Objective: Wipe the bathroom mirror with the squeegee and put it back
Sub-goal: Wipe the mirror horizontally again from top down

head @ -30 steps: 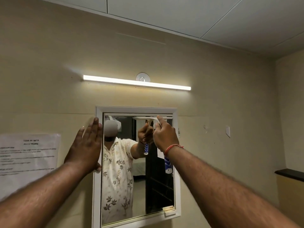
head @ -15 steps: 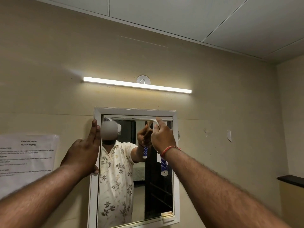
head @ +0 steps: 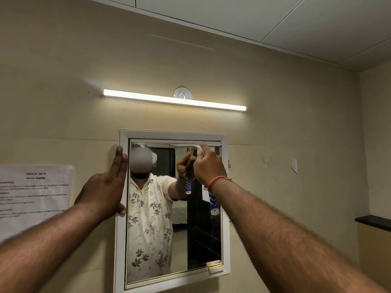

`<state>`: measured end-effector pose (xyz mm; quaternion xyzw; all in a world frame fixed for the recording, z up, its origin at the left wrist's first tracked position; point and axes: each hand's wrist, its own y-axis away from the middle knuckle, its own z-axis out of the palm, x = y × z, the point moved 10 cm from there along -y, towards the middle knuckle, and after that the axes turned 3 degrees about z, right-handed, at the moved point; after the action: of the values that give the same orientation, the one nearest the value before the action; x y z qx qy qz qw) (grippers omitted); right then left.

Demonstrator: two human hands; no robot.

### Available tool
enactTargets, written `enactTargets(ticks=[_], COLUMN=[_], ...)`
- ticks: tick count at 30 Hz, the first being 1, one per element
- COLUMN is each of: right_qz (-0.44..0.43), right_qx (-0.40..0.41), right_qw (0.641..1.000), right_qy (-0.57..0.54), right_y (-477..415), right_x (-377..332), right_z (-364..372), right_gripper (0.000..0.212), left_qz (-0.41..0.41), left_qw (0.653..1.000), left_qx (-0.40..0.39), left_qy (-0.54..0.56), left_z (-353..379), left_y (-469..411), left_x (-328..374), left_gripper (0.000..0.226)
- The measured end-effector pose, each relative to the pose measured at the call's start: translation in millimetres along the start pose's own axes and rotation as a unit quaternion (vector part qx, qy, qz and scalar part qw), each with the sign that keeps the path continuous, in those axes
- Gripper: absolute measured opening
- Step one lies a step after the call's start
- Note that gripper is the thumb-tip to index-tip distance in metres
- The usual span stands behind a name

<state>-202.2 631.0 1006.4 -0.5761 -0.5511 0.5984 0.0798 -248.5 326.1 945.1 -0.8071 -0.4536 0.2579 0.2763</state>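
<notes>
A white-framed mirror [head: 224, 208] hangs on the beige wall. My right hand [head: 208, 166] grips the squeegee [head: 213, 203], whose blue and white handle sticks out below my wrist. Its white blade lies along the top edge of the glass, near the upper right corner. My left hand [head: 105, 187] rests flat against the left side of the frame, fingers together and pointing up, holding nothing. The glass reflects a person in a flowered shirt and the squeegee.
A lit tube light [head: 174, 100] runs above the mirror. A printed paper sheet [head: 36, 197] is stuck to the wall on the left. A dark ledge [head: 373, 222] juts from the right wall. A small latch [head: 214, 267] sits at the mirror's lower right corner.
My left hand has turned more edge-on against the frame. The right hand stays at the top of the glass with the squeegee. The view has shifted slightly.
</notes>
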Motion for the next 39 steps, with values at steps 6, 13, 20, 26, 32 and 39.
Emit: enactTargets(ticks=[6,13,20,26,32,39], right_qz=[0.007,0.029,0.009,0.025,0.022,0.08], right_qx=[0.007,0.003,0.021,0.021,0.002,-0.043], right_qw=[1.0,1.0,1.0,0.999,0.999,0.994], right_qy=[-0.005,-0.013,0.015,0.023,0.048,0.061], right_y=[-3,-4,3,13,34,90], right_x=[0,-2,-2,8,36,85], right_z=[2,1,1,6,18,41], right_gripper=[0.048,0.048,0.046,0.048,0.053,0.053], left_qz=[0.0,0.005,0.01,0.005,0.013,0.04], left_qw=[1.0,1.0,1.0,1.0,1.0,0.998], left_qx=[0.003,0.005,0.01,0.019,0.018,-0.024], left_qy=[0.0,0.009,0.003,0.007,0.014,0.043], left_z=[-1,1,0,4,15,49], left_y=[0,2,2,4,13,44], left_x=[2,4,6,1,5,9], left_gripper=[0.177,0.175,0.175,0.174,0.179,0.189])
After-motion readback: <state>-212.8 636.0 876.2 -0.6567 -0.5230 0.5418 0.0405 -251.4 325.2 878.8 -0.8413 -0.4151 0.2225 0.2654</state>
